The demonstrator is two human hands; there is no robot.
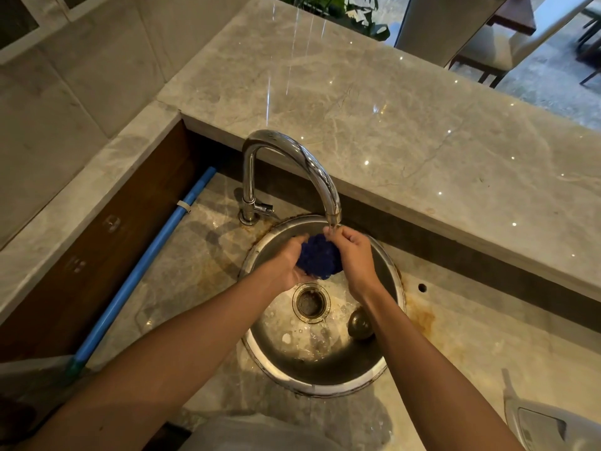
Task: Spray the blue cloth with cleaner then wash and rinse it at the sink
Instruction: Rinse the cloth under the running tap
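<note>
My left hand (287,266) and right hand (354,255) both grip the bunched blue cloth (320,258) between them, fingers curled around it, under the tap (333,216), over the sink (325,379) near twelve o'clock. I can read no writing.

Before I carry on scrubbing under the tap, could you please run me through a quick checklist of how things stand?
1. Both hands on the cloth: ok, the left hand and right hand grip the bunched blue cloth.
2. Cloth over the sink: ok.
3. Cloth under the spout of the faucet: ok, the spout ends just above the right hand's fingers.
4. Water running: cannot tell.
5. Drain unblocked: ok, its strainer is uncovered; a round stopper lies beside it.
</note>
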